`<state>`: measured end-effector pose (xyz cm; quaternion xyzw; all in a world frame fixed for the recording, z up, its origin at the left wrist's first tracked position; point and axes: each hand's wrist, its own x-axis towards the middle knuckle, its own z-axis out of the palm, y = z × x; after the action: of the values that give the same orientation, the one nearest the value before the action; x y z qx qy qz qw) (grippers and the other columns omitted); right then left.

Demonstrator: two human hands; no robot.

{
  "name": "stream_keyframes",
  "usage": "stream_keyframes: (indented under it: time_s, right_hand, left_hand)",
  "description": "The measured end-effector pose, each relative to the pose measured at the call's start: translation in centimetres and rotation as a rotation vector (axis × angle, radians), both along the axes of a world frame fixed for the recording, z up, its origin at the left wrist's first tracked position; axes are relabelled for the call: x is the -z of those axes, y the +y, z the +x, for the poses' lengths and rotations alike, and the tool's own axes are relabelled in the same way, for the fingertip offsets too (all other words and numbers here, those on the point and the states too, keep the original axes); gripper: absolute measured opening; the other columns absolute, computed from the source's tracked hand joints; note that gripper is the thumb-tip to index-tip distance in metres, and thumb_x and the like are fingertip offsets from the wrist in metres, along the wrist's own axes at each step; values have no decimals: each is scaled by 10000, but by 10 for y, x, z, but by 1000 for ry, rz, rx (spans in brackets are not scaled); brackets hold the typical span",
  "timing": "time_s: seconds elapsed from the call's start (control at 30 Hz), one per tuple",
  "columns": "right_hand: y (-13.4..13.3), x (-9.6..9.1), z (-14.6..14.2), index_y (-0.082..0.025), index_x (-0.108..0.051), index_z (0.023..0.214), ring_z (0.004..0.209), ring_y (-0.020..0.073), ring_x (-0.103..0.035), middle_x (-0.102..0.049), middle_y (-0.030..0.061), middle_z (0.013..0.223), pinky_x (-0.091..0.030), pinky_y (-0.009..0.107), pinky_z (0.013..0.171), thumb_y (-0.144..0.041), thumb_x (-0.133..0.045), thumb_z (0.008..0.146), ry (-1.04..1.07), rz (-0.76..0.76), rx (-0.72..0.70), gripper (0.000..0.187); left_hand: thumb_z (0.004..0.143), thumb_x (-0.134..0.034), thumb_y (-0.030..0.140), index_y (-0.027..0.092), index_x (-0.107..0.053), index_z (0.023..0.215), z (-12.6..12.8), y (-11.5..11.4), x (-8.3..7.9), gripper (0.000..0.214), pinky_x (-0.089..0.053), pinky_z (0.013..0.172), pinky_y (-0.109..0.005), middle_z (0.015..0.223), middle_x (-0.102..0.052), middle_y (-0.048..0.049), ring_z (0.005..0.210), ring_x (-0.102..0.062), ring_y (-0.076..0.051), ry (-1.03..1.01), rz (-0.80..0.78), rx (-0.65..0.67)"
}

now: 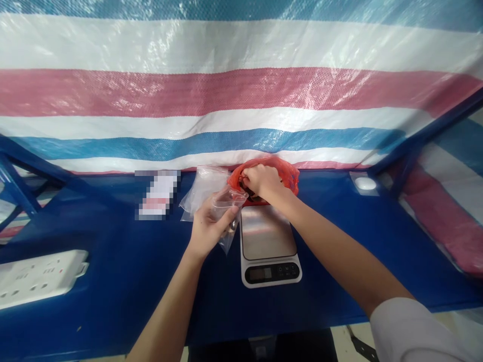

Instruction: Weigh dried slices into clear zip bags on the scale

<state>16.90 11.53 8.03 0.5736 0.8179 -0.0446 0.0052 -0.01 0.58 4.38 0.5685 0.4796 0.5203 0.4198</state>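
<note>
My left hand point(211, 221) is closed on a small clear zip bag point(226, 240), held just left of the scale with its mouth tilted toward the red bag; a few small pieces show inside it. Into the open red plastic bag point(290, 173) reaches my right hand point(261, 180), its fingers curled down among dark brown bits point(251, 196). What those fingertips hold, if anything, is hidden. In front of the red bag lies a white kitchen scale point(268, 234) with a steel plate and a dark display panel.
Clear zip bags point(206, 186) lie behind my left hand. A blurred white-and-red packet point(157, 196) is left of them, a white power strip point(41, 276) at the near left. A white oval object point(365, 184) rests far right. Striped sheeting point(226, 90) hangs behind the blue table point(124, 281).
</note>
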Motion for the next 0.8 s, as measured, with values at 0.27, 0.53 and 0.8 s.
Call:
stream_keyframes:
  time_s: [0.27, 0.53, 0.8]
  right_hand:
    - [-7, 12, 15, -284, -762, 1157, 921, 255, -725, -791, 66, 1109, -487, 335, 721, -300, -474, 998, 121, 137, 93, 330]
    - [-13, 11, 34, -299, -789, 1115, 982, 232, -726, -807, 19, 1069, -519, 322, 805, -273, -529, 980, 326, 233, 85, 295]
    - [-56, -18, 49, -255, -807, 1046, 878, 174, -747, -813, 4, 1010, -568, 291, 848, -269, -567, 984, 753, 264, -82, 249]
  left_hand:
    - [809, -808, 461, 190, -690, 1330, 4, 1, 3, 599, -532, 442, -211, 1261, -721, -145, 626, -699, -136, -23, 9, 9]
    - [822, -796, 476, 170, -610, 1420, 14, 4, -6, 697, -529, 433, -222, 991, -774, -84, 532, -651, -120, -33, -105, 62]
    - [799, -812, 460, 179, -681, 1318, 21, 16, 3, 604, -559, 1053, -445, 1332, -703, -138, 1264, -654, -321, 139, 137, 43]
